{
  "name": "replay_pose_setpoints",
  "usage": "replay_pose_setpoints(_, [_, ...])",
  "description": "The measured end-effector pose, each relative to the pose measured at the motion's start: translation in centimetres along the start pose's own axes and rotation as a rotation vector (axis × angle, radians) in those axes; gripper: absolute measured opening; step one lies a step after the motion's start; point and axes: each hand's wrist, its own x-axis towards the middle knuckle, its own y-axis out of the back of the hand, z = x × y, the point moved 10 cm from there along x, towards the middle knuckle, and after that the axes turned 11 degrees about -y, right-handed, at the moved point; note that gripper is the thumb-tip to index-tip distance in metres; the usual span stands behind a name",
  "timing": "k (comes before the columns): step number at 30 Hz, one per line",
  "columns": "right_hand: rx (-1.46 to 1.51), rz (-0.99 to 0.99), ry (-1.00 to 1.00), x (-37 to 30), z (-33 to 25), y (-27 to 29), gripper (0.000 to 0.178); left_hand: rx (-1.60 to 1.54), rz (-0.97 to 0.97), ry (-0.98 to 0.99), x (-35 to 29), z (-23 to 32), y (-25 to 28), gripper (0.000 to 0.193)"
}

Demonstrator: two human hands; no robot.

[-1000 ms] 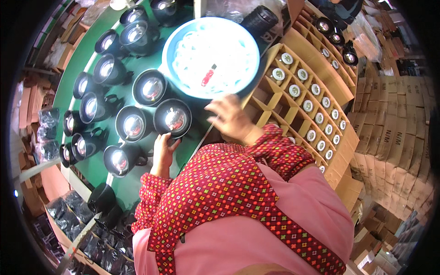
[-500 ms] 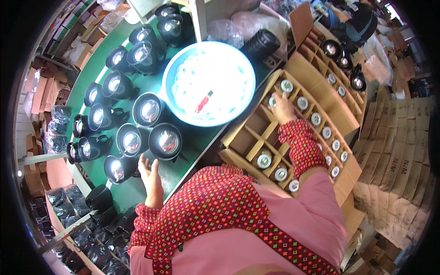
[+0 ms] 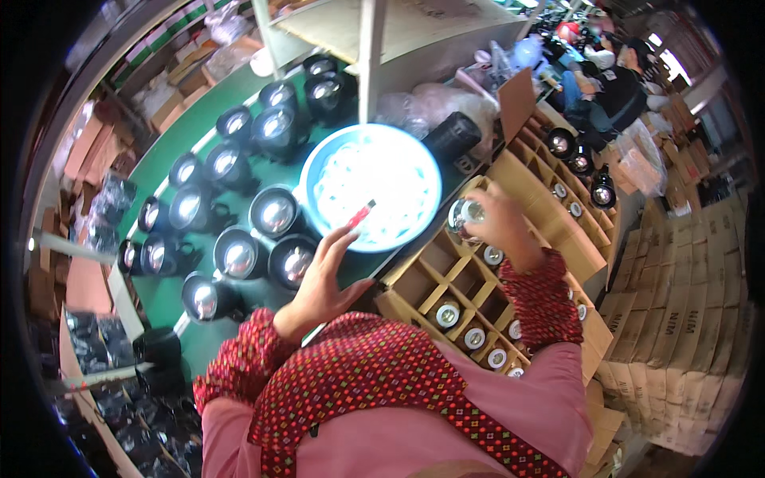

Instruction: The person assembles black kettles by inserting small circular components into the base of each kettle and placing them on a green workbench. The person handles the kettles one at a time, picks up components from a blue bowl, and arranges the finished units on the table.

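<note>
My right hand grips a shiny, clear-looking round-ended piece just above a divided cardboard box. Similar pieces with pale round rims stand in several of its compartments, while others hold nothing. Fingers stretched and thumb apart, my left hand is at the near side of a light blue basin, holding nothing. The basin's contents are mostly washed out by glare. A small red object with a dark end shows there, beside my left fingertips.
Several black jugs with shiny insides stand on the green table at the left. A white post rises behind the basin. Another divided box lies beyond mine, and stacked cartons fill the right. A person is at the far right.
My right hand has lifted a shiny piece out of its compartment, up and slightly toward the basin. My left hand has moved right from the jugs to the basin's near rim. The view has shifted.
</note>
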Motion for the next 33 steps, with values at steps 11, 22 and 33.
replay_pose_setpoints(11, [0.931,-0.306,0.479,-4.8,-21.3,3.0,0.089,0.04,0.203,-0.163,-0.6,6.7,7.4,0.1])
replay_pose_setpoints(22, [1.984,-1.485,-0.268,-11.2,-25.2,-15.3,0.081,0.333,0.571,-0.116,-13.2,9.1,12.6,0.128])
replay_pose_setpoints(33, [1.552,-1.58,-0.345,-12.5,-21.5,-21.4,0.091,1.061,0.918,1.53,-58.9,-0.2,16.5,0.071])
